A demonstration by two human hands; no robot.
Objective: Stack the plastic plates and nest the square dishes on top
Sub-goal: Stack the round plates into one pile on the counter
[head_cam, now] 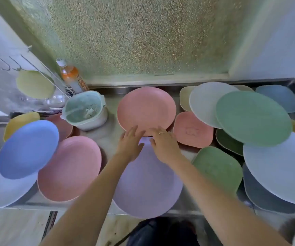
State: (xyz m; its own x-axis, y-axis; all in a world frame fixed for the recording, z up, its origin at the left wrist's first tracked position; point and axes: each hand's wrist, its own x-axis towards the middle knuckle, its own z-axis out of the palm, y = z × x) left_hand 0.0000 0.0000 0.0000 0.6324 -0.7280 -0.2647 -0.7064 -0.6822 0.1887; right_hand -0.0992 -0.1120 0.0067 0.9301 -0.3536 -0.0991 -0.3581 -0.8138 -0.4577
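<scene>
A round salmon-pink plate (146,109) sits tilted at the middle back of the steel counter. My left hand (131,144) and my right hand (164,144) both reach to its near rim, fingers spread and touching the edge; a firm grip is not visible. Under my wrists lies a large lilac round plate (148,189). A pink square dish (192,130) rests right of the pink plate, a green square dish (217,167) nearer me. Round green (253,118) and pale blue (205,103) plates overlap at the right.
On the left lie a blue plate (27,150), a pink plate (70,167) and a yellow dish (19,121). A mint colander bowl (85,110) and an orange bottle (71,77) stand at the back left beside a wire rack (42,71). A frosted window backs the counter.
</scene>
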